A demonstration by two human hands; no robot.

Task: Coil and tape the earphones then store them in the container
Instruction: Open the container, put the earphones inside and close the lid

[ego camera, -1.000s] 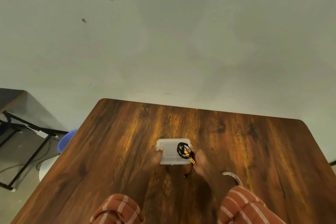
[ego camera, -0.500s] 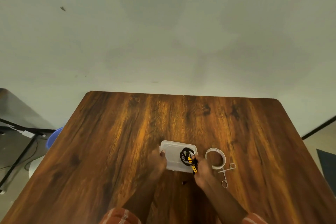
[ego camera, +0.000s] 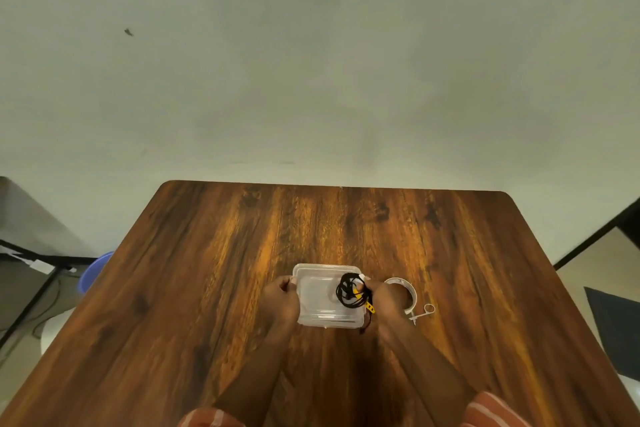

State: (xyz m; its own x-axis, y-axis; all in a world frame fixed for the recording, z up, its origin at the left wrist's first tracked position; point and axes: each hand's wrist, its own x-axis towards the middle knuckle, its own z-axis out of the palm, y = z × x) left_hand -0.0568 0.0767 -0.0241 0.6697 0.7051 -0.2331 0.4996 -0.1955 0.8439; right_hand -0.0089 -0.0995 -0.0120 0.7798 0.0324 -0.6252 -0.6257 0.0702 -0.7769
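Nearest, two forearms reach out from striped sleeves over the bench [ego camera: 207, 288]. The left hand [ego camera: 280, 300] is closed on the left edge of the clear container [ego camera: 318, 298], likely steadying it so it cannot slide. The right hand [ego camera: 382, 298] pinches the coiled black earphones [ego camera: 351, 293] over the container's right side — a yellow piece shows in the bundle (tape or a tag, I cannot tell) and a loose end trails off the near edge. Just beyond the right hand sit the tape roll [ego camera: 408, 291] and small scissors [ego camera: 424, 311], kept within reach.

Black-yellow earphones [ego camera: 352, 294]; translucent white container [ego camera: 317, 298]; brown woodgrain table [ego camera: 214, 281].
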